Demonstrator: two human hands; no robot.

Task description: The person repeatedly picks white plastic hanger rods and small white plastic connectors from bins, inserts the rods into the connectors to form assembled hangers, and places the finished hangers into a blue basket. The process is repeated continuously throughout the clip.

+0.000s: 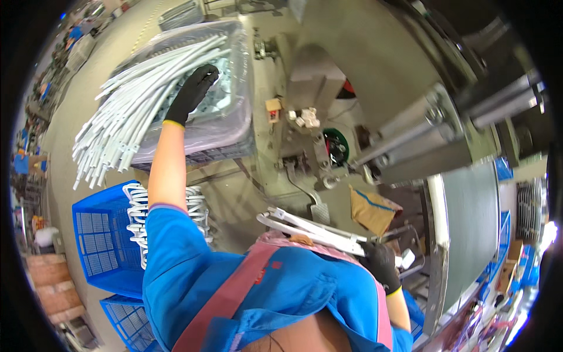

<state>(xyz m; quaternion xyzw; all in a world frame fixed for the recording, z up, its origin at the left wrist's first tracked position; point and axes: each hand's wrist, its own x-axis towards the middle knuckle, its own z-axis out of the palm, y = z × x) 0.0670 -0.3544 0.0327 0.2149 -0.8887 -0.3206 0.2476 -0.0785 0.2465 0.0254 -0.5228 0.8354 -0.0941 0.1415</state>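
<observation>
My left hand point(192, 95), in a black glove, reaches out over a plastic-lined crate point(234, 126). Its fingers stretch across small pale parts point(220, 100) beside a pile of long white metal tubes point(126, 111), with nothing visible held in them. Low at my right side, my right hand point(382, 265), gloved the same way, is closed round the end of a white tubular metal frame point(314, 227). This frame lies across the front of my pink apron, its rounded end pointing left. Part of the right hand's grip is hidden.
A blue plastic basket point(97, 246) with bent white tube pieces point(138, 217) beside it stands at left. Ahead are a foot pedal point(319, 212), a green bin point(335, 146) and white blocks point(305, 117). Machinery point(434, 117) overhangs the right, above a brown paper bag point(375, 211) and a conveyor belt point(469, 223).
</observation>
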